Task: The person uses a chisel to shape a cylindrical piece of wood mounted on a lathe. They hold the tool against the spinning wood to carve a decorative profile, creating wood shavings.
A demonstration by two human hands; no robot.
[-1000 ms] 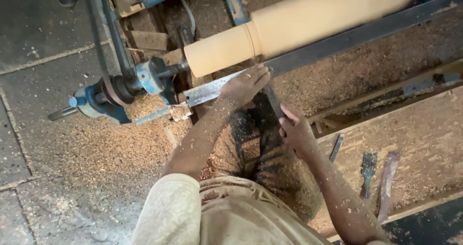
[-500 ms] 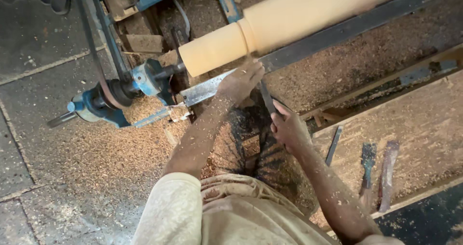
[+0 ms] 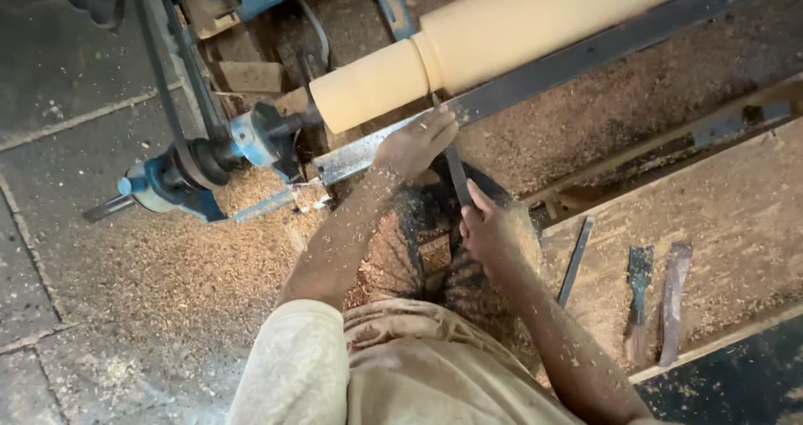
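Taking the long metal tool rest [image 3: 535, 78] as your landmark, your right hand [image 3: 485, 228] sits nearest you, on your side of the rest, clenched round the lower end of a dark turning chisel [image 3: 458, 174]; the handle end is buried in your fist, so I cannot tell its shape. The chisel looks like a stiff, narrow steel bar, fairly light, dusted with shavings and so likely a little slippery; it should be held low at the handle for leverage and pinned near the tip. That is how you have it: your left hand [image 3: 414, 145] lies right on the rest, fingers curled down over the blade, pressing it onto the bar just short of the wood. Beyond the rest, touching or almost touching the chisel tip, lies the pale wooden cylinder [image 3: 502, 36], mounted lengthwise on the lathe, with a narrower stepped section at its left end. It looks solid and heavy, firm enough to kick a loosely held tool. Left of the rest stands the blue tailstock [image 3: 192, 170]. To the right of your right hand, well apart, three spare tools [image 3: 640, 287] lie on a sawdust-covered bench [image 3: 736, 216].
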